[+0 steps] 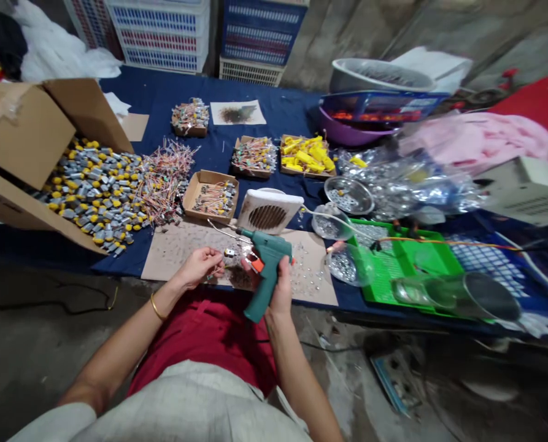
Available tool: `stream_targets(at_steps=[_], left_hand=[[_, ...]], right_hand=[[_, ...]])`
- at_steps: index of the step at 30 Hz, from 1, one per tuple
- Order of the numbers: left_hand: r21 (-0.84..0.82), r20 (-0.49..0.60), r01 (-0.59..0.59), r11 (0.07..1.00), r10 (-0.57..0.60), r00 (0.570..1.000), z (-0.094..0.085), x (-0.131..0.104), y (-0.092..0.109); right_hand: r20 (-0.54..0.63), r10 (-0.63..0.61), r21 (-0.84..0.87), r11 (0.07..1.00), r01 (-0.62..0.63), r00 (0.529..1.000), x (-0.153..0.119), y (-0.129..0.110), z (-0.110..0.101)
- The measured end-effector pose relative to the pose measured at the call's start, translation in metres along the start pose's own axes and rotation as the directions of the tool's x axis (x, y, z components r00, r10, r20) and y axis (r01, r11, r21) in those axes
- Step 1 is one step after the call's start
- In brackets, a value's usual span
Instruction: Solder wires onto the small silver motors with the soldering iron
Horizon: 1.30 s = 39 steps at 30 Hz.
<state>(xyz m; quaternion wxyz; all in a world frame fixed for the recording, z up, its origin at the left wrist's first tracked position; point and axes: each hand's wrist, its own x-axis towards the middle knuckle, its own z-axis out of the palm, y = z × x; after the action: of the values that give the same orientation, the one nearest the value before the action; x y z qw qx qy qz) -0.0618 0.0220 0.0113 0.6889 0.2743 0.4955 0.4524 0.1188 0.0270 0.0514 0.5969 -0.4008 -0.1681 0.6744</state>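
My right hand point(279, 288) is wrapped round a green glue gun point(270, 261) with an orange trigger, held over the front edge of a cardboard sheet point(167, 252). To its left, my left hand point(202, 267) has its fingers pinched together on a small wired part, too small to make out fully. A small metal motor point(230, 252) shows just beyond those fingertips, near the gun's nozzle. Behind the gun stands a white square frame with a brown grille point(268, 216). An open cardboard tray point(212, 195) of wired parts lies behind the sheet.
At left, a tipped carton point(25, 135) spills yellow-and-grey motors point(99, 190) beside a wire heap point(165, 178). Yellow parts point(307, 153) fill a box behind. On the right are bowls of small metal parts point(342, 264), a green tray point(386, 270) and an orange cord point(458, 243).
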Motion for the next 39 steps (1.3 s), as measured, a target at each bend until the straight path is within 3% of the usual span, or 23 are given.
stream_targets(at_steps=[6,15,18,20,22,24,27,29,31,36,39], left_hand=[[0.12,0.012,-0.018,0.993,0.016,1.0,0.021,-0.008,-0.003],[0.299,0.128,-0.054,0.953,0.016,0.992,0.013,-0.012,-0.001],[0.46,0.139,-0.122,0.88,0.064,0.988,0.005,-0.008,-0.004],[0.621,0.144,-0.224,0.751,0.172,0.974,-0.002,-0.004,-0.004],[0.746,0.168,-0.324,0.582,0.307,0.937,-0.011,0.001,-0.002],[0.798,0.191,-0.364,0.48,0.371,0.909,-0.02,0.006,0.0],[0.797,0.168,-0.291,0.529,0.269,0.948,-0.03,0.013,0.006],[0.758,0.164,-0.217,0.615,0.142,0.976,-0.033,0.017,0.011],[0.722,0.202,-0.184,0.667,0.051,0.978,-0.033,0.02,0.016],[0.769,0.265,-0.294,0.567,0.135,0.955,-0.032,0.023,0.023],[0.711,0.259,-0.232,0.664,0.059,0.964,-0.034,0.026,0.02]], right_hand=[[0.07,0.044,0.076,0.996,-0.049,0.997,0.0,-0.004,-0.003],[0.071,-0.009,0.01,1.0,0.008,0.997,0.001,-0.006,-0.009],[0.054,-0.051,-0.082,0.995,0.056,0.997,-0.002,-0.01,-0.009],[0.054,-0.093,-0.195,0.976,0.102,0.994,-0.006,-0.014,-0.013],[0.061,-0.153,-0.366,0.916,0.165,0.986,-0.011,-0.021,-0.023],[0.073,-0.215,-0.567,0.794,0.218,0.974,-0.019,-0.032,-0.036],[0.099,-0.249,-0.808,0.546,0.224,0.963,-0.031,-0.058,-0.057],[0.14,-0.23,-0.89,0.398,0.224,0.963,-0.038,-0.076,-0.065],[0.201,-0.198,-0.918,0.304,0.255,0.959,-0.041,-0.089,-0.065],[0.269,-0.207,-0.925,0.217,0.312,0.941,-0.036,-0.085,-0.051],[0.281,-0.205,-0.925,0.202,0.322,0.938,-0.033,-0.073,-0.044]])
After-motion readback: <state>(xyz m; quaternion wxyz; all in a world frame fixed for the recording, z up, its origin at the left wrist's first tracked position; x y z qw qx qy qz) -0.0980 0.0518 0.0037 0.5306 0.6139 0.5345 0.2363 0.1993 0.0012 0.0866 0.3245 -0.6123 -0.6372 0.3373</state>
